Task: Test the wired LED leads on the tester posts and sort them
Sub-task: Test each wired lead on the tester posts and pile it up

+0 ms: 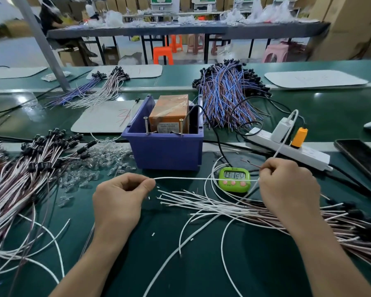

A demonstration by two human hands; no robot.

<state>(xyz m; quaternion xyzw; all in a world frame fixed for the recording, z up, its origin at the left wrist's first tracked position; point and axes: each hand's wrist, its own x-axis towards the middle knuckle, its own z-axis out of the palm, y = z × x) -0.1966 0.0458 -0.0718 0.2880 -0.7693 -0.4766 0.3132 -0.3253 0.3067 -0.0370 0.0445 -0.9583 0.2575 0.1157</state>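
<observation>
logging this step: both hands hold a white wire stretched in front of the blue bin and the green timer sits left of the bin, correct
Not quite: in the head view the green timer lies right of the blue bin, by the right hand. The left hand and right hand do hold the white wire stretched before it.

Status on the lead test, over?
Left hand and right hand both pinch one white lead, stretched between them. Not at tester posts yet. Nothing in the way.
</observation>
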